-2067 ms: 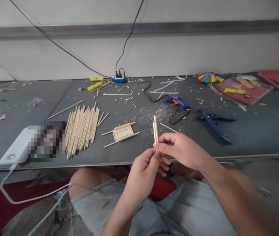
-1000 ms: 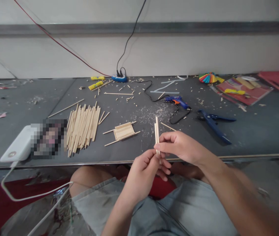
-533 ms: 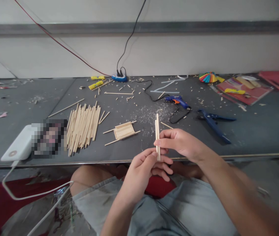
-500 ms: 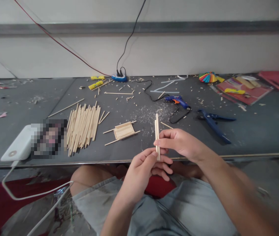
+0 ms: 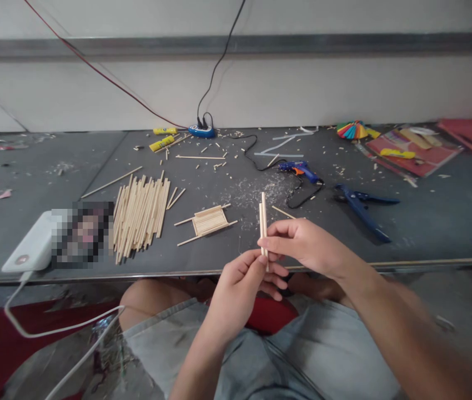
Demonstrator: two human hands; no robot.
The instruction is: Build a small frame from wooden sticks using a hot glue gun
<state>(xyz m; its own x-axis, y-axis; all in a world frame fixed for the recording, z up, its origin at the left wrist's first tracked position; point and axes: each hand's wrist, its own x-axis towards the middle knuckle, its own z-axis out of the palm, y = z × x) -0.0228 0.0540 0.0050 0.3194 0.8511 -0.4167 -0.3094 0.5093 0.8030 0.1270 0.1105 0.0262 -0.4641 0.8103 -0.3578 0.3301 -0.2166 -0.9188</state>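
Observation:
Two thin wooden sticks (image 5: 263,219) stand nearly upright side by side between my hands, one reaching higher than the other. My right hand (image 5: 302,244) pinches them around the middle with thumb and forefinger. Lower down, my left hand (image 5: 246,283) grips their bottom ends between thumb and fingers, its other fingers loosely spread behind. On the table left of my hands lies a small flat frame of glued sticks (image 5: 210,221), with longer sticks jutting past its sides. A big pile of loose sticks (image 5: 140,216) lies farther left.
A blue glue gun (image 5: 300,170) and blue cutter pliers (image 5: 363,211) lie to the right. At the back are a blue power strip (image 5: 201,131) and yellow tubes (image 5: 163,143). A white power bank (image 5: 31,244) sits at the left edge. Scraps and glue strands litter the dark table (image 5: 440,222).
Both hands and the two sticks have shifted very slightly to the left. Nothing on the table has moved.

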